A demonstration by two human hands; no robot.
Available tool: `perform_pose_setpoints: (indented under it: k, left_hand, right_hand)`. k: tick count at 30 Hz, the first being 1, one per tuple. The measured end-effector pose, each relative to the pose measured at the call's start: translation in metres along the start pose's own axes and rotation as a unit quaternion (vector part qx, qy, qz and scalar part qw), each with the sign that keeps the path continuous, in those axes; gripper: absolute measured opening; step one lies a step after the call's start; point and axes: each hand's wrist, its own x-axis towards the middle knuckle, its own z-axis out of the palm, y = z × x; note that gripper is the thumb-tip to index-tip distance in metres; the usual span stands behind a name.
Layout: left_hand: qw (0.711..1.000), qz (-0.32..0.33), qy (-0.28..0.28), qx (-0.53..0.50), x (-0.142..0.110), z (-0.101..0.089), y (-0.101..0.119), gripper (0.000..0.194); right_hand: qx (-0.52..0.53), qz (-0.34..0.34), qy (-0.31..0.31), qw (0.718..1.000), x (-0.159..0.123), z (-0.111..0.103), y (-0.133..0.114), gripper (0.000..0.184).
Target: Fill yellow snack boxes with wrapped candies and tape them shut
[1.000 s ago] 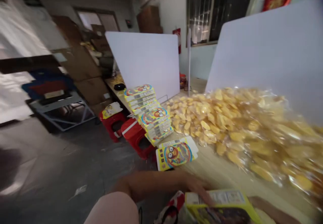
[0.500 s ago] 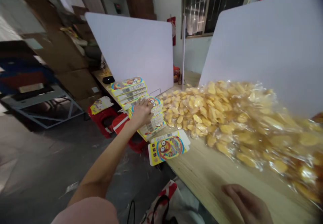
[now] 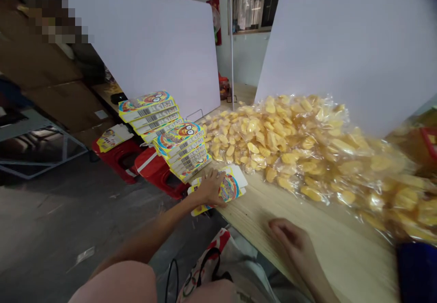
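While the left arm reaches forward over the table's edge, the left hand (image 3: pixel 212 188) lies spread and palm down on a flattened cardboard box (image 3: pixel 232 188), printed in yellow with a round cartoon face. The right hand (image 3: pixel 290 239) is closer to the camera, its fingers loosely curled around nothing; whether it touches the wooden table (image 3: pixel 317 239) is hard to tell. The box lies at the table's near edge, just beside two stacks of matching flattened boxes (image 3: pixel 179 150) with barcodes along their edges. To the right, a large clear plastic bag (image 3: pixel 300 152) bulges with yellow chip-like pieces. Two white partition boards (image 3: pixel 136 43) stand behind the table. Below its edge, red plastic stools (image 3: pixel 118 155) stand on a concrete floor (image 3: pixel 51 221), and a printed shopping bag (image 3: pixel 211 271) sits close under the table.
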Motion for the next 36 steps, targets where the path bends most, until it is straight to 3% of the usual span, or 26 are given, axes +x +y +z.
perform_pose_setpoints:
  k: [3, 6, 9, 11, 13, 15, 17, 18, 19, 21, 23, 25, 27, 29, 32, 36]
  left_hand:
    - [0.998, 0.029, 0.039, 0.030, -0.014, -0.011, 0.027, 0.111]
    - [0.992, 0.078, 0.086, 0.056, -0.028, -0.016, 0.056, 0.103]
    - [0.986, 0.119, 0.104, 0.056, -0.035, -0.016, 0.073, 0.099]
    - [0.984, 0.138, 0.106, 0.037, -0.035, -0.014, 0.080, 0.096]
    - [0.981, 0.158, 0.108, 0.001, -0.030, -0.012, 0.088, 0.094]
    - [0.978, 0.160, 0.119, -0.057, -0.024, -0.011, 0.098, 0.094]
    - [0.972, 0.136, 0.135, -0.136, -0.019, -0.012, 0.113, 0.096]
    - [0.966, 0.122, 0.141, -0.179, -0.017, -0.012, 0.121, 0.098]
    - [0.959, 0.111, 0.141, -0.220, -0.016, -0.012, 0.130, 0.101]
    - [0.940, 0.099, 0.123, -0.301, -0.016, -0.010, 0.147, 0.105]
    - [0.916, 0.095, 0.067, -0.383, -0.018, -0.003, 0.160, 0.085]
    - [0.886, 0.092, -0.006, -0.454, -0.020, 0.007, 0.168, 0.046]
    - [0.854, 0.091, -0.054, -0.510, -0.024, 0.021, 0.173, 0.029]
    - [0.825, 0.089, -0.059, -0.555, -0.029, 0.034, 0.175, 0.031]
    - [0.789, 0.110, -0.076, -0.600, -0.036, 0.045, 0.174, 0.056]
    - [0.776, 0.142, -0.144, -0.597, -0.034, 0.045, 0.170, 0.058]
  right_hand:
    - [0.074, -0.006, 0.020, 0.997, 0.038, 0.028, -0.008, 0.034]
    - [0.081, 0.015, 0.044, 0.996, 0.069, 0.046, -0.011, 0.043]
    - [0.106, 0.038, 0.006, 0.994, 0.077, 0.043, -0.013, 0.032]
    - [0.158, 0.056, -0.044, 0.985, 0.069, 0.031, -0.018, 0.028]
    - [0.178, 0.046, -0.049, 0.982, 0.054, 0.017, -0.024, 0.031]
    - [0.130, -0.005, 0.064, 0.989, 0.035, 0.004, -0.027, 0.028]
    - [0.063, -0.052, 0.237, 0.968, 0.015, -0.005, -0.024, 0.034]
    - [0.049, -0.058, 0.284, 0.956, 0.005, -0.008, -0.020, 0.043]
    - [0.058, -0.051, 0.286, 0.955, -0.005, -0.010, -0.015, 0.049]
    - [0.128, -0.014, 0.200, 0.971, -0.023, -0.012, -0.003, 0.044]
    - [0.191, 0.027, 0.146, 0.970, -0.039, -0.015, 0.011, 0.034]
    - [0.195, 0.053, 0.186, 0.961, -0.054, -0.017, 0.024, 0.030]
    - [0.173, 0.051, 0.228, 0.957, -0.068, -0.019, 0.036, 0.032]
    - [0.168, 0.028, 0.247, 0.954, -0.080, -0.019, 0.046, 0.050]
    - [0.140, 0.007, 0.235, 0.962, -0.094, -0.020, 0.057, 0.075]
    - [0.064, 0.015, 0.185, 0.980, -0.101, -0.029, 0.058, 0.046]
